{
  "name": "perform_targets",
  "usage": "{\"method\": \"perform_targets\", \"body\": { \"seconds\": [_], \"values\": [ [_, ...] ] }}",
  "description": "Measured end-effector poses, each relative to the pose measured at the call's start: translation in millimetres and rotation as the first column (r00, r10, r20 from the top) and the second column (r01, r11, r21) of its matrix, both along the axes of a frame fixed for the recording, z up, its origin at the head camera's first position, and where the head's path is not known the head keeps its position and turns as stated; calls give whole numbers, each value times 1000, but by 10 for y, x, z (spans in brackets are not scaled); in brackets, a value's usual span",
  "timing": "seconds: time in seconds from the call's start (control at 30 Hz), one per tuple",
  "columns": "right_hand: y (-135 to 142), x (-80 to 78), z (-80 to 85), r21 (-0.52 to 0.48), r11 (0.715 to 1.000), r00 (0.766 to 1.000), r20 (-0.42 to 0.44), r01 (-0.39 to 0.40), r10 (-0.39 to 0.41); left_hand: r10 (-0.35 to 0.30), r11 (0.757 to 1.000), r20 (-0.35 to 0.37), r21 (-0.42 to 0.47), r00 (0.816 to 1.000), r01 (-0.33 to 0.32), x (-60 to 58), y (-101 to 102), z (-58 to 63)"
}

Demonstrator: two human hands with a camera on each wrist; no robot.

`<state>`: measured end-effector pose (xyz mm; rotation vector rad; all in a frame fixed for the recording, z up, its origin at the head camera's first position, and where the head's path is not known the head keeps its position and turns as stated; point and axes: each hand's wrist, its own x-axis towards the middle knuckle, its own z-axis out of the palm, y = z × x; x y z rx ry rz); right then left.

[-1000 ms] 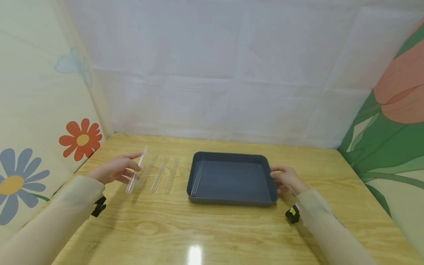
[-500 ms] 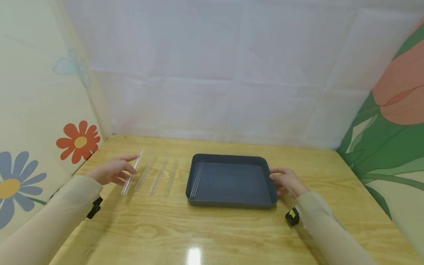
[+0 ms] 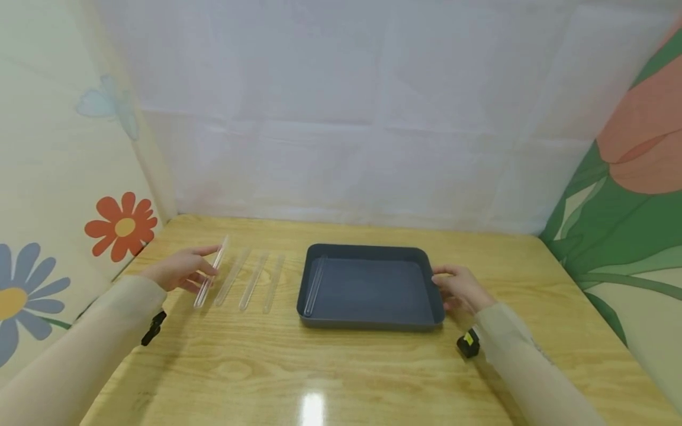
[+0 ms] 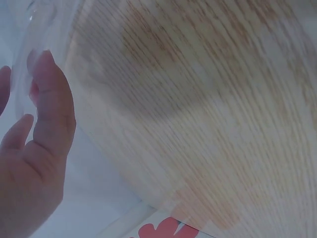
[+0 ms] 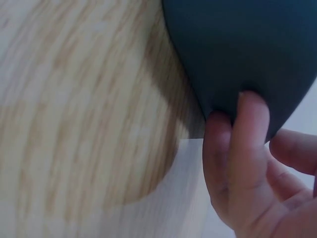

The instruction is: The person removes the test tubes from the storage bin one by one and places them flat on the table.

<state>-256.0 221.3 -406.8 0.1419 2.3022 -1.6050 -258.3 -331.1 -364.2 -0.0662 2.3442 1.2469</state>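
Note:
My left hand (image 3: 183, 269) pinches a clear test tube (image 3: 212, 273) at the left of the wooden table, with the tube's rounded end toward me. In the left wrist view the transparent tube (image 4: 47, 29) is blurred beside the fingers. Several more clear test tubes (image 3: 253, 281) lie roughly side by side just to its right. A dark grey rectangular tray (image 3: 367, 325) stands mid-table, and one test tube (image 3: 316, 286) lies along its left side. At the tray's right wall, my right hand (image 3: 462, 289) holds the edge, two fingertips (image 5: 252, 106) against the outer side.
The wooden table (image 3: 367, 378) meets a white cloth backdrop (image 3: 341, 171) at its far edge. Flower-printed panels (image 3: 122, 228) flank it on the left and right. Each wrist carries a small black camera mount (image 3: 468, 343).
My left hand has shifted slightly left with its test tube, opening a gap to the neighbouring tube. My right hand stays at the tray. The head view has shifted a little.

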Motion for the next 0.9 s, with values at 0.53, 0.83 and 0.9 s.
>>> {"method": "perform_targets", "body": {
  "seconds": [0.53,0.83,0.9],
  "values": [
    [-12,5,-1,-4,1000,1000,-5,0,0,23,998,-80,-62,997,-28,-102,-6,-82],
    [-10,10,14,12,1000,1000,-2,2,-2,77,991,-86,-103,993,-85,-138,-9,-142],
    [-9,11,12,13,1000,1000,-3,10,-10,87,989,-91,-108,992,-97,-148,-5,-151]
  ]
}}
